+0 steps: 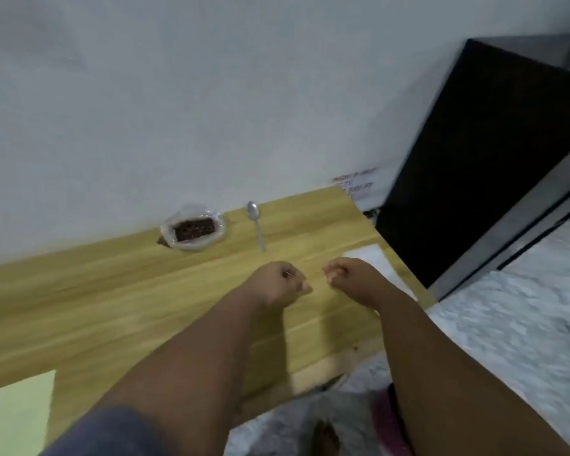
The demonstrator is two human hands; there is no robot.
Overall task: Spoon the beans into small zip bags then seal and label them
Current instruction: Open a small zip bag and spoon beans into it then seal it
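A single camera rides on the person's head, facing forward and steeply down across both forearms at the desk [112, 307]. It sits close: the left hand [277, 281] and right hand [352, 274] fall near mid-frame. The view is rolled, so the desk's far edge, against the white wall [211, 110], climbs from left to right. The desk's right edge and its near right corner show, with marbled floor [507, 324] beyond. The whole frame is smeared by blur.
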